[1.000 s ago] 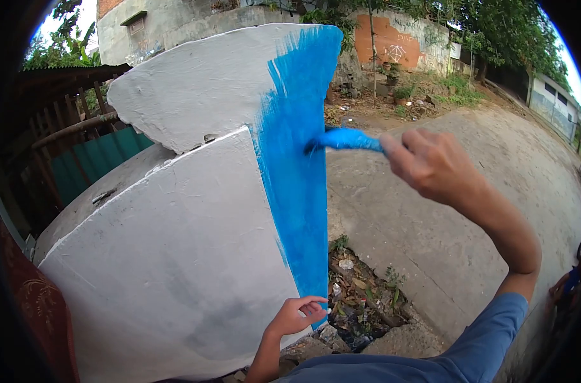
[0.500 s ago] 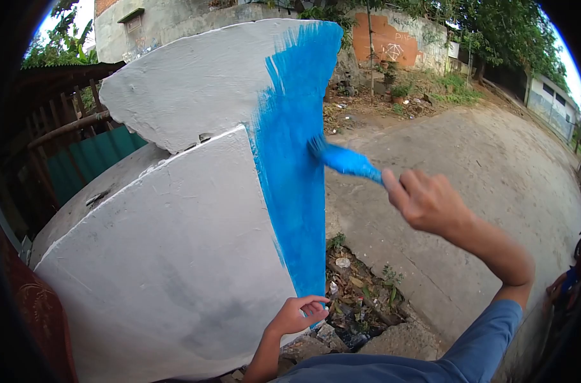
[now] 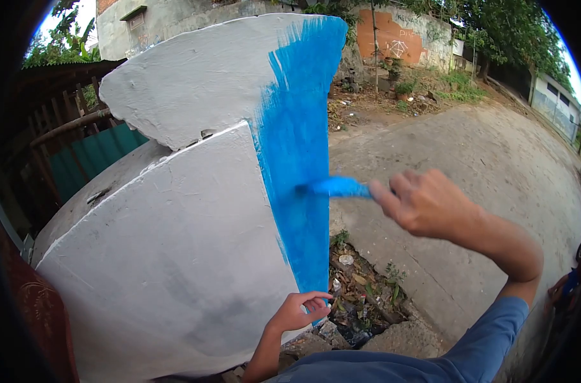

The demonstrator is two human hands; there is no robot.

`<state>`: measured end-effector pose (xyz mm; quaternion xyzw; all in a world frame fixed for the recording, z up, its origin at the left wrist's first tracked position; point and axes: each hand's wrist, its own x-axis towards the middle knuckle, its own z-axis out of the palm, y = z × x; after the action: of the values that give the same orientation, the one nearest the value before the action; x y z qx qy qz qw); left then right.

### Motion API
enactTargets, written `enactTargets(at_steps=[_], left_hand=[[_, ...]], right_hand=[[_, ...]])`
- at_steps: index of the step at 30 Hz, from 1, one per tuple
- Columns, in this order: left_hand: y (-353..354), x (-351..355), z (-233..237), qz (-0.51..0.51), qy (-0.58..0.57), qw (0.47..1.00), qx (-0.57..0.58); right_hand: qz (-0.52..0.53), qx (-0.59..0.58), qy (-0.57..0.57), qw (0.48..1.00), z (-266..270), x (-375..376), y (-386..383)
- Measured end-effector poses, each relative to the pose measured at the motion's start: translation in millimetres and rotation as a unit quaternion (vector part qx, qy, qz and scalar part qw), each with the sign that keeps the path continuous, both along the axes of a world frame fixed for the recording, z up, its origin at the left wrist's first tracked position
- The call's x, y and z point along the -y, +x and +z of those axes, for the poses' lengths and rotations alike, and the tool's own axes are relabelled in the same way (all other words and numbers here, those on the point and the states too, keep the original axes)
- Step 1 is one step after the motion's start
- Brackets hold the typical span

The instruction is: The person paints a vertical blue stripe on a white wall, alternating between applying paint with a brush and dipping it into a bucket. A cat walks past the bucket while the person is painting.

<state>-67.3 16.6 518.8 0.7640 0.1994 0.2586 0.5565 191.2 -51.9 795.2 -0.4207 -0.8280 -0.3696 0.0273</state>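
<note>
My right hand (image 3: 421, 203) grips the handle of a paintbrush (image 3: 338, 187) that is coated in blue. The brush lies nearly level, its slightly blurred bristles against the blue-painted strip (image 3: 297, 150) on the right side of a wall. Bare white-grey wall (image 3: 175, 249) spreads to the left of the strip, with a rough, streaky border where the upper paint ends. Low down, by the strip's bottom end, my left hand (image 3: 301, 311) holds nothing; its fingers are loosely bent and apart from the thumb.
Right of the wall runs a concrete path (image 3: 443, 210). Leaves and litter fill a broken gap (image 3: 360, 287) at the wall's foot. Dark red cloth (image 3: 41, 313) hangs at the lower left, and a wooden fence with green sheeting (image 3: 92, 159) stands behind the wall.
My right hand has brought the brush lower and a little left along the blue strip, turning it from slanted to nearly level. My left hand has stayed by the strip's bottom.
</note>
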Motion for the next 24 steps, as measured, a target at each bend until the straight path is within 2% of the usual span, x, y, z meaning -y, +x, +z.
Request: enactTargets(at_steps=[4, 5, 7, 8, 11, 15, 16, 19, 24], left_hand=[[-3, 0, 1, 0.016, 0.011, 1.000, 0.015], [-3, 0, 0, 0.020, 0.013, 1.000, 0.018], [-5, -1, -2, 0.029, 0.017, 0.999, 0.006], [-6, -2, -2, 0.032, 0.018, 0.999, 0.006], [-6, -1, -1, 0.029, 0.020, 0.999, 0.006], [-4, 1, 4, 0.020, 0.026, 0.999, -0.002], [-4, 1, 5, 0.014, 0.022, 1.000, -0.008], [-2, 0, 4, 0.005, 0.013, 1.000, -0.018], [0, 1, 1, 0.006, 0.022, 0.999, -0.026]], right_hand=[[0.002, 0.012, 0.132, 0.991, 41, -12, -7], [0.007, 0.014, 0.134, 0.991, 50, -13, -8], [-0.013, 0.028, 0.222, 0.975, 66, -14, -8], [-0.010, 0.028, 0.223, 0.974, 75, -13, -8], [0.049, 0.030, 0.312, 0.948, 95, -9, -6], [0.082, 0.021, 0.376, 0.923, 105, -11, 5], [0.082, 0.023, 0.378, 0.922, 103, -13, 9], [-0.018, 0.035, 0.344, 0.938, 84, -27, 20], [-0.026, 0.044, 0.249, 0.967, 44, -13, 8]])
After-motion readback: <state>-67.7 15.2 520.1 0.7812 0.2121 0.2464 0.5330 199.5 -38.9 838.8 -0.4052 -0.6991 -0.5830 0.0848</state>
